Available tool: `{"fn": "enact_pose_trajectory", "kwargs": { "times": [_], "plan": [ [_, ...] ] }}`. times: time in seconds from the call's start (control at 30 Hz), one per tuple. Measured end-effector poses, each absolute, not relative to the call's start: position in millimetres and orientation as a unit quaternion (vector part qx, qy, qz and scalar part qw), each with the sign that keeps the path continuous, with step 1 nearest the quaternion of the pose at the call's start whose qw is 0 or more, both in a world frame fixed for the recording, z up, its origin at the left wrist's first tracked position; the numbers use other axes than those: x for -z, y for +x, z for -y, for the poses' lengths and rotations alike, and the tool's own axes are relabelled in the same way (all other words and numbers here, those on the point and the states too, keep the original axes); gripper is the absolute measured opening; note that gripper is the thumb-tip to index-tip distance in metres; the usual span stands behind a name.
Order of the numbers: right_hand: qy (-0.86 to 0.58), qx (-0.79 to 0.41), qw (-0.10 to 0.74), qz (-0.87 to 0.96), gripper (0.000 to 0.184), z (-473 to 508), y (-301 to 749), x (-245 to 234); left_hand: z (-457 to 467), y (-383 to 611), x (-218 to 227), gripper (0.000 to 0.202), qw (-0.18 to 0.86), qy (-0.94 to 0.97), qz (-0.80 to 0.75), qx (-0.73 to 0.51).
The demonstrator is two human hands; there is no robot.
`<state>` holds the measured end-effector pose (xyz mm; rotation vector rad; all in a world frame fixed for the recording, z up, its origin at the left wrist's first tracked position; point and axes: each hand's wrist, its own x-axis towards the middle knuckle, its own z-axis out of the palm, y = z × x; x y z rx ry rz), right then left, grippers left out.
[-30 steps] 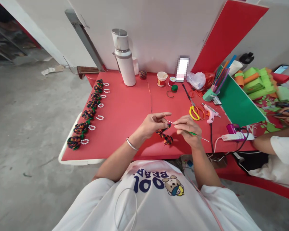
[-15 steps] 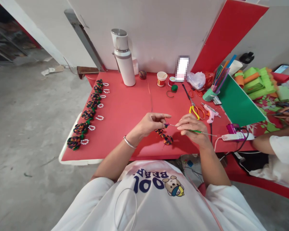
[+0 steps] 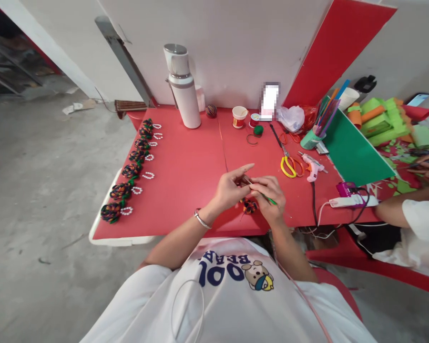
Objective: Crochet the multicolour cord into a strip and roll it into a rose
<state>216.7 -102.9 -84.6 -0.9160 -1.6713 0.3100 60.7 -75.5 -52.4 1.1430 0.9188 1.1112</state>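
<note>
My left hand (image 3: 232, 188) is closed on a crocheted strip of dark multicoloured yarn, its forefinger stretched out. The strip's curled end (image 3: 249, 206) hangs below the fingers, and the rest is mostly hidden. In my right hand (image 3: 270, 197) is a crochet hook (image 3: 270, 200) with a green handle, its thin metal tip reaching the work at my left fingers. Both hands are close together over the red table's front part. A yarn strand (image 3: 222, 143) runs from my left hand back to a multicoloured yarn ball (image 3: 211, 111).
Several crocheted yarn pieces with white bead loops (image 3: 120, 191) line the table's left side. A thermos (image 3: 185, 97) and a paper cup (image 3: 239, 117) stand at the back. Scissors (image 3: 288, 166), a pink glue gun (image 3: 312, 166) and a power strip (image 3: 352, 202) lie right. Another person's arm (image 3: 393, 209) is at far right.
My right hand has moved left and in with the hook, so both hands now nearly touch. The hook was stretched away from the left hand before. My left hand has shifted slightly right.
</note>
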Motion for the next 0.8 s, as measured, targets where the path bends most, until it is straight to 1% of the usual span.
{"fn": "enact_pose_trajectory", "kwargs": {
  "times": [0.07,0.1,0.17,0.2,0.23,0.3,0.33,0.37,0.43,0.5,0.57,0.63,0.73,0.8],
  "plan": [
    [-0.413,-0.056,0.571,0.707,0.019,105.9,214.6,83.6,78.1,61.6,52.5,0.068,0.592,0.486,-0.414,-0.493],
    [-0.422,-0.026,0.585,0.692,0.020,106.7,212.9,84.2,79.0,61.9,52.2,0.067,0.601,0.478,-0.409,-0.493],
    [-0.437,-0.009,0.622,0.650,0.017,106.0,208.7,87.7,79.5,61.5,51.1,0.067,0.640,0.455,-0.380,-0.488],
    [-0.437,-0.030,0.643,0.628,0.013,104.4,207.2,89.9,79.0,60.5,50.2,0.067,0.661,0.444,-0.362,-0.485],
    [-0.432,-0.071,0.665,0.605,0.014,101.8,206.8,92.0,78.2,58.9,49.2,0.066,0.677,0.436,-0.347,-0.482],
    [-0.394,-0.203,0.686,0.578,0.028,94.1,211.6,93.3,75.9,53.4,45.9,0.062,0.694,0.433,-0.328,-0.472],
    [-0.362,-0.277,0.678,0.576,0.034,89.5,217.3,91.7,74.7,49.8,43.8,0.061,0.696,0.441,-0.326,-0.462],
    [-0.323,-0.349,0.655,0.588,0.035,84.8,224.9,88.2,73.8,46.1,41.4,0.060,0.695,0.454,-0.328,-0.451],
    [-0.272,-0.422,0.571,0.650,0.019,76.4,243.4,75.4,72.6,39.7,36.5,0.060,0.680,0.487,-0.341,-0.429],
    [-0.259,-0.444,0.491,0.703,0.014,71.0,260.6,57.0,72.6,36.1,32.9,0.058,0.652,0.519,-0.362,-0.417],
    [-0.282,-0.428,0.440,0.738,0.010,69.3,271.2,38.1,73.1,36.2,31.8,0.056,0.615,0.544,-0.386,-0.421],
    [-0.306,-0.384,0.413,0.767,0.011,71.1,274.0,24.7,73.1,38.8,33.0,0.057,0.581,0.552,-0.413,-0.432],
    [-0.316,-0.272,0.412,0.810,0.015,78.7,267.6,23.6,71.3,43.1,36.5,0.060,0.553,0.538,-0.450,-0.450],
    [-0.318,-0.189,0.428,0.825,0.022,86.0,259.0,35.7,69.3,44.6,38.2,0.064,0.568,0.509,-0.452,-0.463]
  ]
}}
